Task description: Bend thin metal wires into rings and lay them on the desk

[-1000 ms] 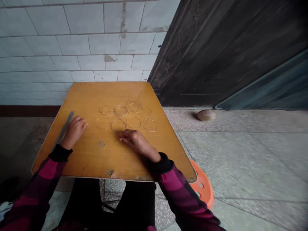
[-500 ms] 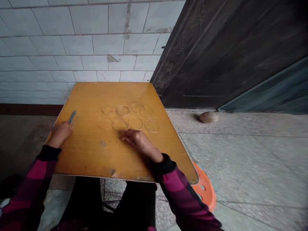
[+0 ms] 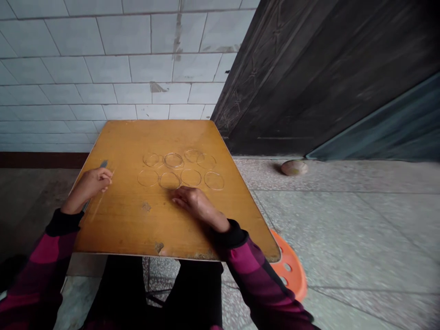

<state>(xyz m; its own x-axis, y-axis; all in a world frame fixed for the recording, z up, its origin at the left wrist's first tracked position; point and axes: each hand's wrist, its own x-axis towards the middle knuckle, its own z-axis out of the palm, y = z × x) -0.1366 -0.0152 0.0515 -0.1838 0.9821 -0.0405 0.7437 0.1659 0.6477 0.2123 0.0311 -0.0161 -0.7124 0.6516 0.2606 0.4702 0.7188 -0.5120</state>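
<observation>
On the wooden table (image 3: 123, 224), my left hand (image 3: 91, 185) is closed in a pinch at the left side. A thin, blurred wire (image 3: 99, 206) runs from its fingers towards me. Partly hidden beneath that hand lies a grey bundle of straight wires (image 3: 103, 163). My right hand (image 3: 197, 204) rests near the middle with its fingers curled together; whatever they hold, if anything, is hidden. Just beyond its fingertips is a thin wire ring (image 3: 169, 189). Several similar rings lie in two rows, some overlapping, such as the wire ring at the right (image 3: 214, 189).
A white tiled wall (image 3: 106, 68) stands behind the table, with a dark carved door (image 3: 292, 91) to its right. An orange stool (image 3: 297, 275) pokes out under the table's right corner. A roundish pale object (image 3: 294, 167) sits on the floor.
My left hand has lifted off the bundle and moved slightly right and away from me, with a thin wire at its fingers. My right hand has barely moved. The view has shifted a little.
</observation>
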